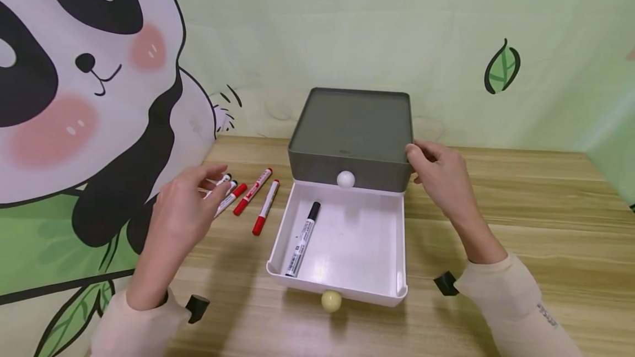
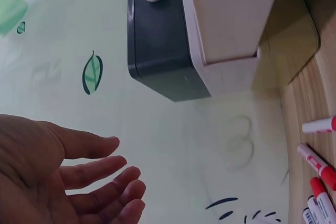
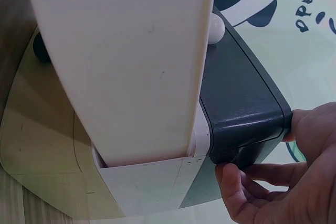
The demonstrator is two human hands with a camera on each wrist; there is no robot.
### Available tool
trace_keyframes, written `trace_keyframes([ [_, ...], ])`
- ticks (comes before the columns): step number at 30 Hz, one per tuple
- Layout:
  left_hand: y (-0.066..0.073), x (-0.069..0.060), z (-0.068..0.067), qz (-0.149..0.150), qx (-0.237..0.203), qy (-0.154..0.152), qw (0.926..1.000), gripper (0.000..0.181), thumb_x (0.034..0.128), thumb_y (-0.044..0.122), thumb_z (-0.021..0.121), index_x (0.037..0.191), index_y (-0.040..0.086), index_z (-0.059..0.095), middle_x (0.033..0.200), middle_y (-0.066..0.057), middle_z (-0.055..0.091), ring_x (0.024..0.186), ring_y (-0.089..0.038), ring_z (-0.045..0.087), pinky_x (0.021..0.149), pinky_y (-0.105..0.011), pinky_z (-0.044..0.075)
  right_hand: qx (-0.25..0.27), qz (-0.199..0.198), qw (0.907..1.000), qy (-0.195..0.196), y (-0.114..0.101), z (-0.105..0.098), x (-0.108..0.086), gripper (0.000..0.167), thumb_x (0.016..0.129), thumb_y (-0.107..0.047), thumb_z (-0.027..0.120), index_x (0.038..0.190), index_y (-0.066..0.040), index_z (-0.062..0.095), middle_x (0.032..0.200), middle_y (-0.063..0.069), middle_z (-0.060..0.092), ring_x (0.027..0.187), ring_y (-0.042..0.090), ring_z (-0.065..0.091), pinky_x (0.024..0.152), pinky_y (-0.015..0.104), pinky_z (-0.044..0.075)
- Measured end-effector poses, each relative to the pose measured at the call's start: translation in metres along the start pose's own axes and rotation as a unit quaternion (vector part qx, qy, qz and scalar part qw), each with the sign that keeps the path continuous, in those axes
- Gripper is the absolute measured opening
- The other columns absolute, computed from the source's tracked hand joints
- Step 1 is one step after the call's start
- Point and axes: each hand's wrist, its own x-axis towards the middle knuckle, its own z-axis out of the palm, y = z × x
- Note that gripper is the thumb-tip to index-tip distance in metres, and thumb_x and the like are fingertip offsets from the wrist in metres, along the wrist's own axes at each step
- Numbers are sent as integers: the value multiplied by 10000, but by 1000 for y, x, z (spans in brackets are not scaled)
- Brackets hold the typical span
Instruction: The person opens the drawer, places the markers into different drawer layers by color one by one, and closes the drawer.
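A small desktop drawer unit has a dark grey top tier (image 1: 349, 125) with a white knob (image 1: 345, 179). Below it, a white drawer (image 1: 369, 241) with a yellow knob (image 1: 331, 301) is pulled out. One black-capped marker (image 1: 303, 240) lies along the drawer's left side. My right hand (image 1: 441, 178) grips the grey tier at its right front corner, thumb at the top edge and fingers against the side. In the air to the left, my left hand (image 1: 183, 208) holds nothing, its fingers relaxed, partly hiding several markers on the table.
Red-capped markers (image 1: 253, 191) lie on the wooden table (image 1: 521, 225) left of the unit. A yellowish bottom tier (image 3: 42, 145) with a black knob (image 3: 40, 47) shows in the right wrist view. A panda-print cloth (image 1: 317, 26) hangs behind.
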Motion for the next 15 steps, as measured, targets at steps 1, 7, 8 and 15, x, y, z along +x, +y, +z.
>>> trace_keyframes([
  [1,-3,1,0,-6,-27,19,10000,318,978,136,711,1277,28,706,1086,-185,716,968,-353,677,746,-499,524,1,-2,10000,-3,0,0,0,484,1045,-397,516,1256,-7,709,977,189,678,824,307,626,633,214,541],
  [7,-20,9,1,-232,-53,-78,9997,332,988,152,703,1290,14,696,1140,-211,689,1001,-364,656,764,-479,508,18,7,10000,8,1,-1,0,488,1045,-395,520,1271,-4,704,995,193,686,824,291,626,634,214,543],
  [8,-23,10,2,-277,-57,-124,9995,334,989,152,702,1292,11,694,1153,-215,683,1005,-364,650,764,-467,498,21,8,10000,11,1,-1,0,487,1044,-393,520,1272,-4,703,996,191,685,828,296,626,635,215,544],
  [15,-49,20,6,-554,-77,-252,9981,331,1002,134,676,1303,-5,687,1235,-243,647,1053,-379,628,837,-528,497,3,-84,9999,57,1,1,1,451,1041,-376,523,1209,-12,729,936,174,676,802,264,628,636,232,556],
])
